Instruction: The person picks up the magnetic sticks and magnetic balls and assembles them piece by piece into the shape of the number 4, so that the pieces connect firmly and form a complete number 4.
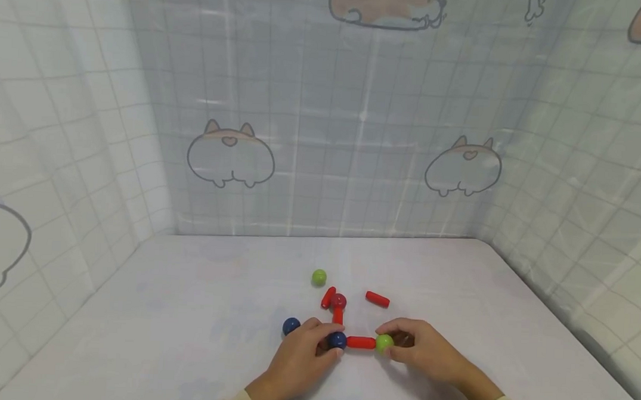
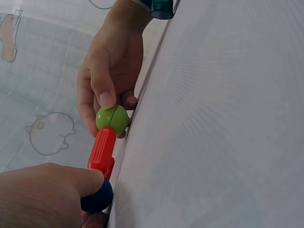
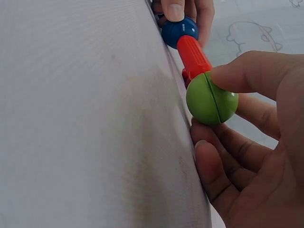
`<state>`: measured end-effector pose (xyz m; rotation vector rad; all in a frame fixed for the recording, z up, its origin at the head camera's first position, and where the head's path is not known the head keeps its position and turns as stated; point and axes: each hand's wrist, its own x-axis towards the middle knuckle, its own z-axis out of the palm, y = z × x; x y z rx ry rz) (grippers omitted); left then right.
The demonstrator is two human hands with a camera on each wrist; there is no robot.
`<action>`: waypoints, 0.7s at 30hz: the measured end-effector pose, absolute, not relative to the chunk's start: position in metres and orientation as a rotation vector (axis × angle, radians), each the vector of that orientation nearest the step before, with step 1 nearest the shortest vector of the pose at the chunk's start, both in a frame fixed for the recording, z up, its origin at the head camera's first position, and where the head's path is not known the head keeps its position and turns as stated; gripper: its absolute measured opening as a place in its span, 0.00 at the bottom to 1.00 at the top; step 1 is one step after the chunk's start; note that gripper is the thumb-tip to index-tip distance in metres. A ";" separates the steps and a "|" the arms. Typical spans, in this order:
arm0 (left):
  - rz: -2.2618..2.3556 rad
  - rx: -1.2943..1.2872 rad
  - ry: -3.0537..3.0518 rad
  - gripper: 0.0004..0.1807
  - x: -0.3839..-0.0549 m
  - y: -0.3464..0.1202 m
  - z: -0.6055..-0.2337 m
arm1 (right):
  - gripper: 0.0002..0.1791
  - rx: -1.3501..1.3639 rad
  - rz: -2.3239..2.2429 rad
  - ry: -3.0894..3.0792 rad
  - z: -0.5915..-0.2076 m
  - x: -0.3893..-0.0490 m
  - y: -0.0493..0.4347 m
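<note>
My left hand (image 1: pixel 304 355) pinches a dark blue ball (image 1: pixel 338 340) between thumb and fingers. A red rod (image 1: pixel 361 342) runs from that ball to a green ball (image 1: pixel 384 344), which my right hand (image 1: pixel 427 351) pinches. From the blue ball a second red rod (image 1: pixel 338 316) leads away to a red ball (image 1: pixel 339 301). In the left wrist view the green ball (image 2: pixel 112 119) shows a seam and meets the red rod's end. The right wrist view shows the blue ball (image 3: pixel 180 32) under my left thumb and the green ball (image 3: pixel 212 99) under my right thumb.
Another dark blue ball (image 1: pixel 291 326) lies just left of my left hand. A loose green ball (image 1: pixel 319 277) sits farther back. One red rod (image 1: pixel 329 297) lies beside the red ball, another red rod (image 1: pixel 377 299) to its right. Patterned curtains (image 1: pixel 334 135) surround the white table (image 1: pixel 198 290).
</note>
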<state>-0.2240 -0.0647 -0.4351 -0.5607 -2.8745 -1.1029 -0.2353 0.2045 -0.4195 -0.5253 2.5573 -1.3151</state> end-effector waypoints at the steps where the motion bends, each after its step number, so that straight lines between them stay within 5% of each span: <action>1: -1.101 -0.563 -2.874 0.22 -0.224 -0.065 -0.435 | 0.17 -0.520 -1.308 2.566 -0.419 -0.235 0.204; 21: -1.128 -0.560 -2.878 0.22 -0.226 -0.065 -0.434 | 0.19 -0.466 -1.268 2.615 -0.418 -0.235 0.202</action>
